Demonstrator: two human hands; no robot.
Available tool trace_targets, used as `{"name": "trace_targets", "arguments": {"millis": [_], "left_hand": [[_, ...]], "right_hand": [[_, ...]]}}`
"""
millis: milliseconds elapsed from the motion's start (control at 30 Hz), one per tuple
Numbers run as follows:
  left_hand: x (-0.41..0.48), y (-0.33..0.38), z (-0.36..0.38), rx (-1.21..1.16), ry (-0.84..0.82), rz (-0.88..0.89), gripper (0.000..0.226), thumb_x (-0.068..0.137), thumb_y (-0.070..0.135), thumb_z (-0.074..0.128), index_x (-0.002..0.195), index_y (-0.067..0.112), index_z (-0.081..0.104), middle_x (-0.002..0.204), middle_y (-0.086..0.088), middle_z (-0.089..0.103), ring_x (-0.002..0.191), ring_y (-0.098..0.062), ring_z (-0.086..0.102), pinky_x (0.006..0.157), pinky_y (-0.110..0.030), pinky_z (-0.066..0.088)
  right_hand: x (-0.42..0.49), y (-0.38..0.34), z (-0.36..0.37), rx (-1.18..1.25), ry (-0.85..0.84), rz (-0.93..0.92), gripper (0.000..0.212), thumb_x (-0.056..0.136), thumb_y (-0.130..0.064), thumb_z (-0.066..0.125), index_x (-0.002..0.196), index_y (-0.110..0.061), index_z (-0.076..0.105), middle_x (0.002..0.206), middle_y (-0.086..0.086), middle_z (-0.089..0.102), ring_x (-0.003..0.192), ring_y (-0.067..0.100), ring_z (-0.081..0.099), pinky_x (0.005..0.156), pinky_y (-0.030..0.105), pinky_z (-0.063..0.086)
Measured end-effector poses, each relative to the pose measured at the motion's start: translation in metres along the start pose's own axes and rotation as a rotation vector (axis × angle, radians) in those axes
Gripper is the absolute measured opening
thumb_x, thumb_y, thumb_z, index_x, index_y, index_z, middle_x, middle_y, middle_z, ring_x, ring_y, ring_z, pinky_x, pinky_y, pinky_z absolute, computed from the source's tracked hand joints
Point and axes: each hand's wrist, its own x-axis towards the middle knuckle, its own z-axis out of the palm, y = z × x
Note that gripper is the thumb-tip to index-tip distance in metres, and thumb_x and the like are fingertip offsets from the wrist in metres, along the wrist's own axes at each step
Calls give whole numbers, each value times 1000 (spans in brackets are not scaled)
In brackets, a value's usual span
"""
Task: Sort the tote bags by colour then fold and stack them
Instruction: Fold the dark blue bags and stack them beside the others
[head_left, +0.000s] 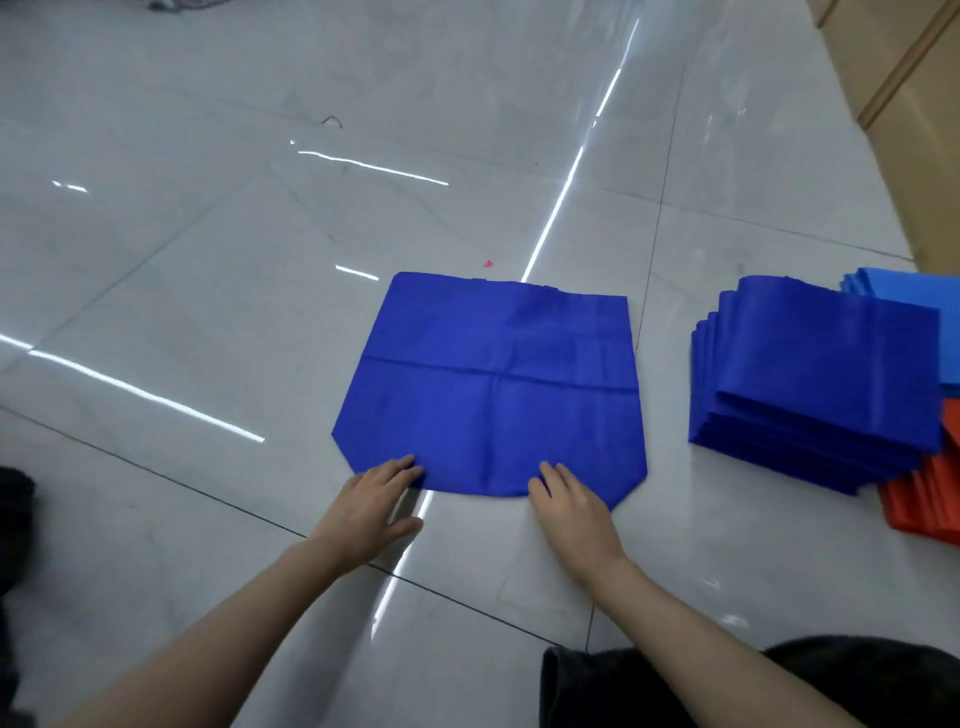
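1. A dark blue bag is lying flat on the floor, creased across the middle, near the dark blue stack on its right.
2. Its near edge is being pressed by the left hand & right hand. Fingers are being kept straight and flat on the cloth, w/ nothing gripped.
3. The cloth is prob. thin, light & limp, and glossy tile is lying under it, so sliding is to be expected.
4. It is prob. best pinched at both near corners and folded over along the crease.

Glossy grey tiled floor, cardboard boxes at far right, tiny pink scrap on a tile
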Motion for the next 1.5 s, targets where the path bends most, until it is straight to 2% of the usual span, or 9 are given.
{"name": "trace_targets", "arguments": {"millis": [200,367,500,667,833,1000,1133,1300,1500], "left_hand": [[-11,-16,-7,24,224,103,47,81,18,69,127,16,57,132,-3,55,119,-24,55,100,-30,31],[-19,-36,-35,-77,373,51,53,66,-6,74,115,13,65,127,-2,61,121,-25,53,98,-41,35],[-25,-39,-55,-419,426,-115,33,79,-10,61,100,14,70,102,1,70,96,-21,64,85,-30,46],[-35,-28,-68,-719,432,-191,24,90,4,57,81,23,68,70,22,68,68,10,59,65,-9,42],[-43,-31,-69,-945,469,-327,16,93,17,56,82,13,66,79,-3,67,79,-17,58,70,-22,43],[-44,-34,-72,-1047,537,-454,35,92,36,55,89,1,60,79,-6,60,77,-19,52,75,-31,42],[-43,-40,-75,-1024,608,-532,51,90,46,54,88,-5,57,79,-10,57,72,-20,49,71,-35,39],[-35,-45,-64,-1054,536,-573,52,88,52,54,98,1,59,91,-5,60,83,-23,54,73,-34,42],[-27,-53,-34,-1009,509,-625,57,75,61,65,95,8,59,93,-9,65,86,-26,61,73,-38,47]], "right_hand": [[-4,1,-27,63,93,-21,38,52,1,66,80,-14,45,61,1,54,48,20,53,35,23,32],[-21,17,-47,247,82,-19,27,74,-1,63,98,-11,54,76,1,62,61,21,62,40,28,45],[-34,31,-83,319,-189,17,19,102,-27,34,108,-15,47,92,4,64,80,25,61,67,36,48],[-52,55,-103,500,-368,34,52,87,-60,47,128,-29,41,123,-30,47,110,-11,45,90,15,37],[-65,80,-87,617,-335,232,53,85,-22,64,135,-28,46,130,-10,50,119,0,44,105,17,32],[-36,69,-87,1038,-84,555,7,86,-12,67,90,-17,70,91,-3,69,90,11,63,78,18,46],[-11,60,-99,1306,91,741,19,90,-25,62,90,-6,62,90,4,69,82,15,64,70,26,50],[12,48,-80,1111,165,878,34,95,-36,53,87,-2,51,88,14,63,74,22,55,62,31,41],[18,46,-42,844,-9,1024,31,97,-34,48,88,-4,49,82,8,56,64,16,47,56,30,37]]}}
